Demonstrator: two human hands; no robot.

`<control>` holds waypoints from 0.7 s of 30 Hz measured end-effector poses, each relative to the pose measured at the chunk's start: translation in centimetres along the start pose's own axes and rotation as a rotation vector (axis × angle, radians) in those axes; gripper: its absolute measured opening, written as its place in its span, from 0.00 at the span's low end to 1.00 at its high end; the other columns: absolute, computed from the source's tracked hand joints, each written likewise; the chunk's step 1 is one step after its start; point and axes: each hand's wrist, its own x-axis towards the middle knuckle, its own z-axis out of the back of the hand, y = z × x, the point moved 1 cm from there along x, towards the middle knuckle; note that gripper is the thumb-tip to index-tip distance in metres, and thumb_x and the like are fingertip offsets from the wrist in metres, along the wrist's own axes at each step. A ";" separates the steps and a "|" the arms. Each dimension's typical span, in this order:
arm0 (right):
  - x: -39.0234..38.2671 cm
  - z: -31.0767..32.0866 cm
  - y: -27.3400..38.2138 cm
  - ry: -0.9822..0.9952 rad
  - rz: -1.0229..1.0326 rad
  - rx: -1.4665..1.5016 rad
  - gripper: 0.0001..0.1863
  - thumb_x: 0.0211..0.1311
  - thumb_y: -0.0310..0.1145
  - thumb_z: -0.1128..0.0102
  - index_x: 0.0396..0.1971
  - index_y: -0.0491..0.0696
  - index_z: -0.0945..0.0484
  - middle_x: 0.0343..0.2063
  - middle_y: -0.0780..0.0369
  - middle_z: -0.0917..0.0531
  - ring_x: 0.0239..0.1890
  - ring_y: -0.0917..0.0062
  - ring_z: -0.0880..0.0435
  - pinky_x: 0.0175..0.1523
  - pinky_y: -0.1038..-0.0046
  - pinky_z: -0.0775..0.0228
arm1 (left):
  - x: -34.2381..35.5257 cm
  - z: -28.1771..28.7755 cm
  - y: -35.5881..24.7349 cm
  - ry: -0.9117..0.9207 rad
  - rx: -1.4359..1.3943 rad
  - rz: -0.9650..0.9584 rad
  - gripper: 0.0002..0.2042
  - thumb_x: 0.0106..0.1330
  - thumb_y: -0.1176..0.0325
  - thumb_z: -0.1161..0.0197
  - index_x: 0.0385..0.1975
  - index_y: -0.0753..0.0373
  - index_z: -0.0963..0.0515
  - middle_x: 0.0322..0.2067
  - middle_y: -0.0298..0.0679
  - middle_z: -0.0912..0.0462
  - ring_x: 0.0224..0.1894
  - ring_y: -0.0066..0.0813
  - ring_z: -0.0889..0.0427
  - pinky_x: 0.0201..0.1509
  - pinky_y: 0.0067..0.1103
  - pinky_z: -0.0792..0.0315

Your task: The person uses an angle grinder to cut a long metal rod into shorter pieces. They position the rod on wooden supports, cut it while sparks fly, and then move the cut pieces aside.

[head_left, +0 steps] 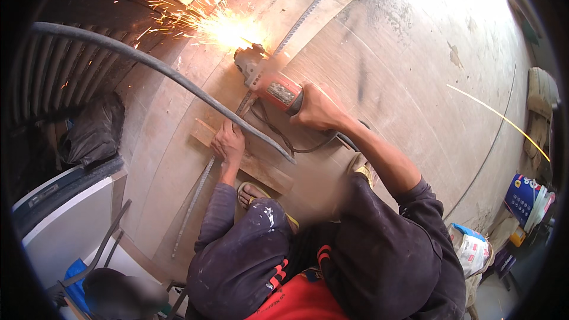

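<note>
A red angle grinder (277,91) at upper centre is spraying bright sparks (222,26) toward the upper left of the frame, its head crossing a ribbed metal rod (312,13) that is running from the top edge to the lower left. Glare is hiding the cutting point. Near the centre, the right hand (322,107) is clasping the tool's rear end in a firm grip. Left of centre, the left hand (229,142) is resting where the rod is crossing a wooden plank (261,172); whether its grip is closing on the rod cannot be told. A grey, hose-like length (160,70) is arching through the left half. Below, sandalled feet and dark trousers (237,255) are framing the work. A black plastic bag (98,130) is slumping at left; a blue container (521,195) is standing at far right.
</note>
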 end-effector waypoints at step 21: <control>-0.1 0.1 0.1 0.012 0.001 0.015 0.29 0.33 0.40 0.30 0.35 0.35 0.22 0.28 0.44 0.18 0.34 0.55 0.16 0.41 0.60 0.25 | -0.1 -0.3 0.3 0.052 0.068 0.022 0.13 0.66 0.57 0.44 0.43 0.58 0.23 0.29 0.46 0.19 0.30 0.52 0.19 0.31 0.41 0.28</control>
